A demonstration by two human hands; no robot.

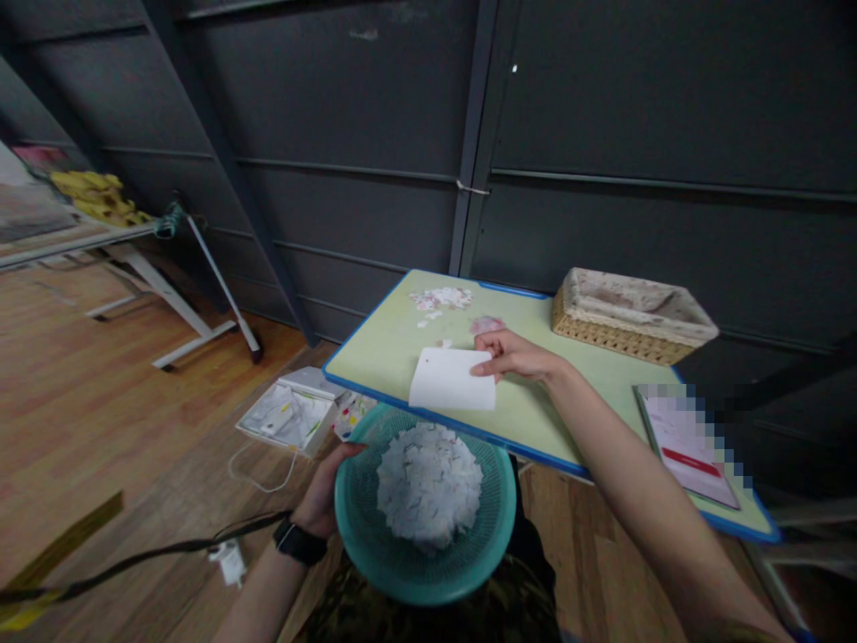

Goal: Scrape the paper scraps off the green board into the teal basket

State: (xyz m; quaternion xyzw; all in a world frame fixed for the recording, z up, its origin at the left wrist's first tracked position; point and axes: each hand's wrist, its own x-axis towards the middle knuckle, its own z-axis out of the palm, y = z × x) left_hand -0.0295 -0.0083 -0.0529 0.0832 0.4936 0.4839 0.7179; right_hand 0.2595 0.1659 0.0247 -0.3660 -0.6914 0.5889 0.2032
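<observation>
My left hand grips the rim of a round teal plastic basket on my lap. A heap of small white paper pieces fills its middle. Over the near edge of the table, my right hand pinches a white card with a small hole near one corner. Scattered paper scraps lie toward the table's far left corner. A pinkish scrap is just beyond my right fingers.
A lined wicker basket stands at the back right of the yellow-green table. A tablet-like device lies at its right end. On the floor, an open white box trails a cable. Dark panels rise behind.
</observation>
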